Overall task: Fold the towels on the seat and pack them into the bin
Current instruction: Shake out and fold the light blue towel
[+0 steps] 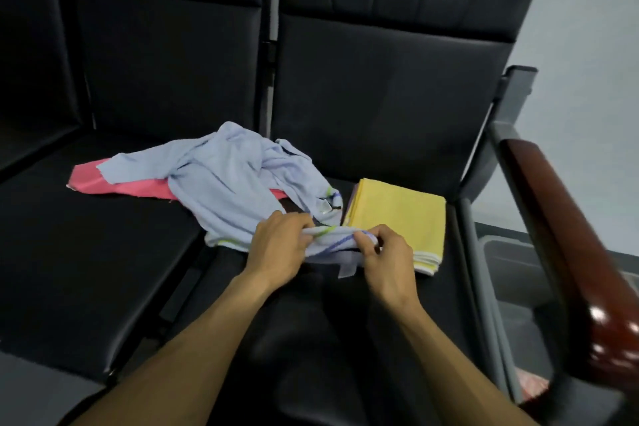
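Note:
A crumpled light blue towel [224, 180] lies across the gap between two black seats [86, 252]. Its near edge has thin green and blue stripes. My left hand [280, 245] and my right hand [383, 252] both pinch that near edge, close together, just above the seat. A pink towel [103, 183] lies flat under the blue one, showing at the left. A folded yellow towel [397, 218] rests on the right seat, directly behind my right hand. A grey bin [511, 273] stands on the floor to the right of the seats, partly hidden by the armrest.
A glossy dark red wooden armrest [560, 235] on a grey metal frame [484, 304] runs along the right side, between the seat and the bin. Black seat backs [380, 79] rise behind. A pale wall [594, 45] is at the far right.

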The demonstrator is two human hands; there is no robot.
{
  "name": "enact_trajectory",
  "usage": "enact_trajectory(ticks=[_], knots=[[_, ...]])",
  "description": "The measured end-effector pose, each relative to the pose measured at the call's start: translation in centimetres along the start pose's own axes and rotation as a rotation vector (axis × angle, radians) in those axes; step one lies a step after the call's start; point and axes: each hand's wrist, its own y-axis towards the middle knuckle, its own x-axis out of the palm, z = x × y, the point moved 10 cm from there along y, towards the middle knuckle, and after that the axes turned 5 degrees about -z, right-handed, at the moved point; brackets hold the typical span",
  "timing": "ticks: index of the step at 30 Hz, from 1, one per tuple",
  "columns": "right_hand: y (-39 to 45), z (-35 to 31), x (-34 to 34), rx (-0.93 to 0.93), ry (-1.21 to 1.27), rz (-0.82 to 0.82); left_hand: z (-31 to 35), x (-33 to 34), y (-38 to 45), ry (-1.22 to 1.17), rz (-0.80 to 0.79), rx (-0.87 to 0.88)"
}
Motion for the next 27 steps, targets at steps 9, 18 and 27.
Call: enact_trajectory(ticks=[9,18,27], knots=[[-3.7,3.0,-4.9,0.135,0.326,0.098,6.2,2.5,-2.9,-0.288,0.037,0.065],[-2.8,4.1,-2.9,0.285,0.626,0.025,6.2,4.3,-1.5,-0.398,-0.05,0.045],[-0.7,4.5,-0.5,0.357,0.697,-0.134,5.1,6.3,0.4,-0.477,-0.24,0.1]])
